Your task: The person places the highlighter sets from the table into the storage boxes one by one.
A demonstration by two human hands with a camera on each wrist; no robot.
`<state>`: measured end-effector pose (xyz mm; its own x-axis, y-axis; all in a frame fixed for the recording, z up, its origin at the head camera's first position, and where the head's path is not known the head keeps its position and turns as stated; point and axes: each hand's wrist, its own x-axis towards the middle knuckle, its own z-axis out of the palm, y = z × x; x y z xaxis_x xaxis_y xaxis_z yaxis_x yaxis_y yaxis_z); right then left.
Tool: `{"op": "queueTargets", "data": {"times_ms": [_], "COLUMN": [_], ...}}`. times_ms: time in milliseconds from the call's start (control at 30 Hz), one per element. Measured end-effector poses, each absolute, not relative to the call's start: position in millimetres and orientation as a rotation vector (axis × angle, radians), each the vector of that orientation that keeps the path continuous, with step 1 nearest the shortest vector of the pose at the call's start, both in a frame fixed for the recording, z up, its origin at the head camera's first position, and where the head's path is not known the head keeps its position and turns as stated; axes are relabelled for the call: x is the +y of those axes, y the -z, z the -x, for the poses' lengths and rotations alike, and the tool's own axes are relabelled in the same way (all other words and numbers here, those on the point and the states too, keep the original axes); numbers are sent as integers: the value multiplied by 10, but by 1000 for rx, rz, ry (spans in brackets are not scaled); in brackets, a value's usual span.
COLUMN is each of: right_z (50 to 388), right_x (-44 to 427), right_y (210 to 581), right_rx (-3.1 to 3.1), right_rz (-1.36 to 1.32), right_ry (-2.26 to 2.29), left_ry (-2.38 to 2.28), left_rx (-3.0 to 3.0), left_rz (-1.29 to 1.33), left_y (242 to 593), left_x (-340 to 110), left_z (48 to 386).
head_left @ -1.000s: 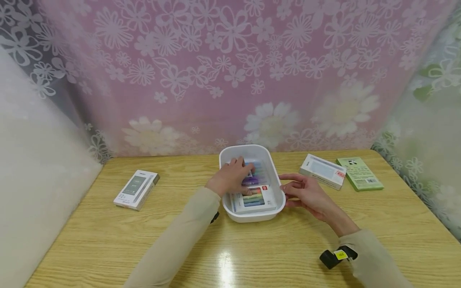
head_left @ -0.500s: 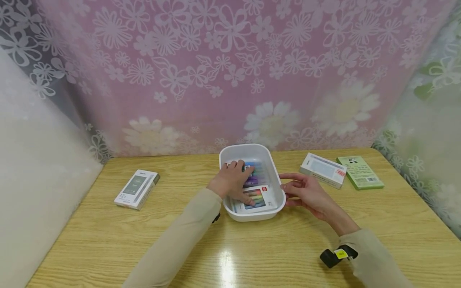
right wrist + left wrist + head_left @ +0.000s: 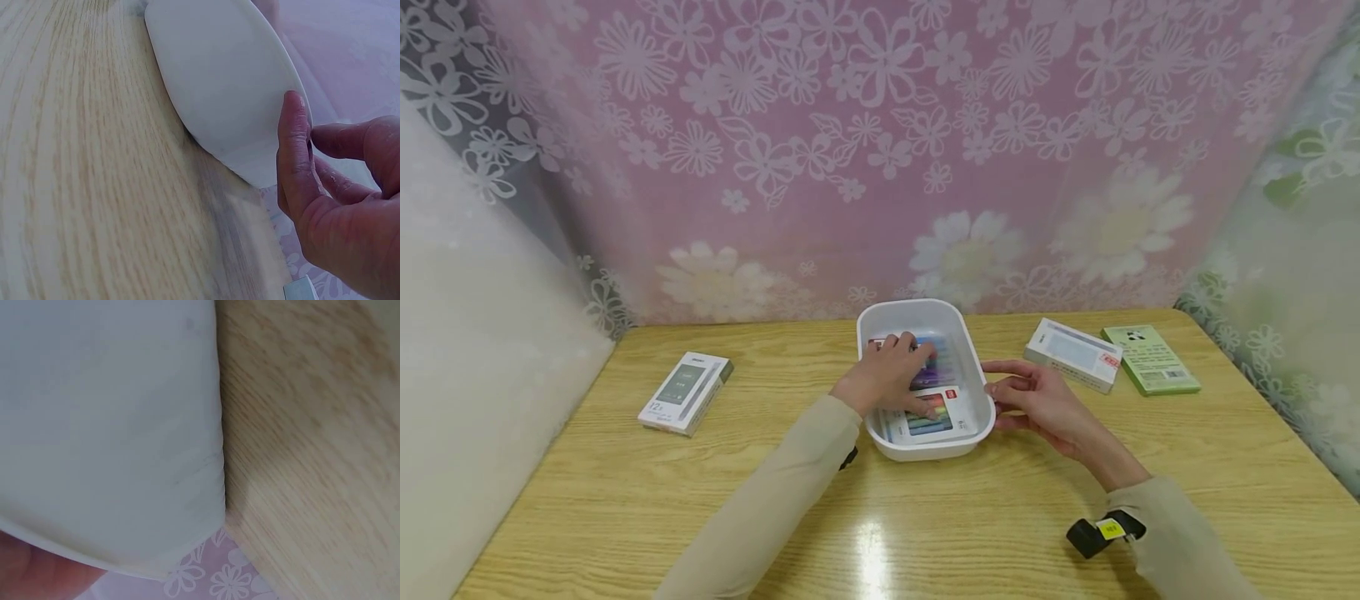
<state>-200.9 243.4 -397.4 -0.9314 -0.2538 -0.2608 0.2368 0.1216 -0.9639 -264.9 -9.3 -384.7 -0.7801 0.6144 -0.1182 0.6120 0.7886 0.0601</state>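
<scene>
A white plastic bin [image 3: 925, 452] stands in the middle of the table. Inside lie a clear pack of blue and purple pens [image 3: 946, 367] and, nearer the front, a white box with a colourful window [image 3: 961, 421]. My left hand [image 3: 887, 375] reaches over the bin's left rim, its fingers spread on the pens and its thumb over the box. Part of that hand [image 3: 44, 572] shows beside the rim in the left wrist view. My right hand [image 3: 1037, 408] pinches the bin's right rim; in the right wrist view, this hand [image 3: 344, 206] has fingers against the outer wall.
A white-and-grey box [image 3: 685, 395] lies on the left of the wooden table [image 3: 775, 517]. To the right are another white box [image 3: 1073, 356] and a green packet [image 3: 1152, 361], side by side. A pink floral curtain [image 3: 850, 167] hangs behind the table.
The fingers and thumb of my left hand have shifted slightly over the packs, uncovering more of the colourful window box than a second ago. My right hand stays at the rim.
</scene>
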Motion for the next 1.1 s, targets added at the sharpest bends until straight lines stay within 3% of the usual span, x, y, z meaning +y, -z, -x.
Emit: {"op": "queueTargets", "data": {"times_ms": [433,767,1100], "right_z": [2014,2009,2010], "right_x": [2424,2432,2423], "right_y": [3967,3961,3966], "right_rx": [2046,2051,2045], "right_rz": [18,15,3], "right_ry": [1874,1861,1872], "left_ry": [-51,1,-449], "left_rx": [2736,2679,2787], "left_rz": [-1146,-1110,-1182], "left_y": [3754,3704,3686], "left_x": [-48,-29,-389], "left_z": [2586,2508,2522]}}
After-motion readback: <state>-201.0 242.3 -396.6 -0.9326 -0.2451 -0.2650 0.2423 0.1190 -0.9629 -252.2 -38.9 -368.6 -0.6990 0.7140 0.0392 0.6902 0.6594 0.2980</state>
